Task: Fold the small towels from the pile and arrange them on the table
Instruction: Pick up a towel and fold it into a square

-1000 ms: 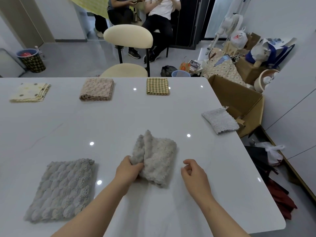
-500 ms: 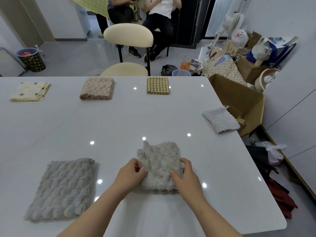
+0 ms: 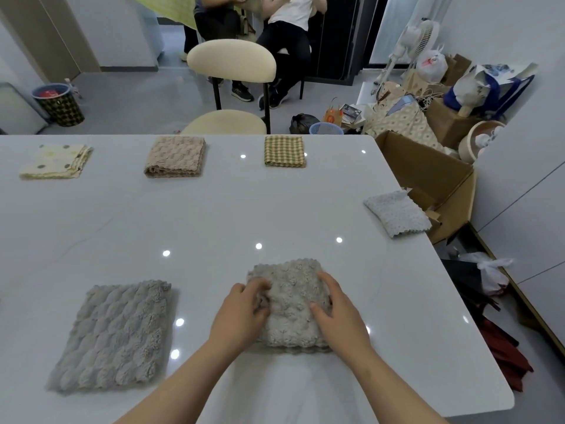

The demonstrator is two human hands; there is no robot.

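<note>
A fluffy beige towel point(image 3: 290, 304), folded into a small rectangle, lies on the white table point(image 3: 214, 215) right in front of me. My left hand point(image 3: 244, 313) rests on its left edge with fingers curled over the fabric. My right hand point(image 3: 339, 313) lies flat on its right side, fingers spread, pressing it down. A folded grey towel point(image 3: 113, 335) sits to the left. Along the far edge lie a folded dotted cream towel point(image 3: 56, 162), a folded tan towel point(image 3: 175, 160) and a folded checked towel point(image 3: 285, 150). A pale lacy towel point(image 3: 397, 212) lies at the right edge.
A cream chair point(image 3: 230, 62) stands behind the table, with two seated people beyond it. An open cardboard box point(image 3: 434, 179) and clutter of bags fill the floor on the right. A patterned bin point(image 3: 59, 104) stands at far left.
The beige towel was bunched up in my left hand; it has been folded over and laid flat. My right hand came in from the right onto the towel.
</note>
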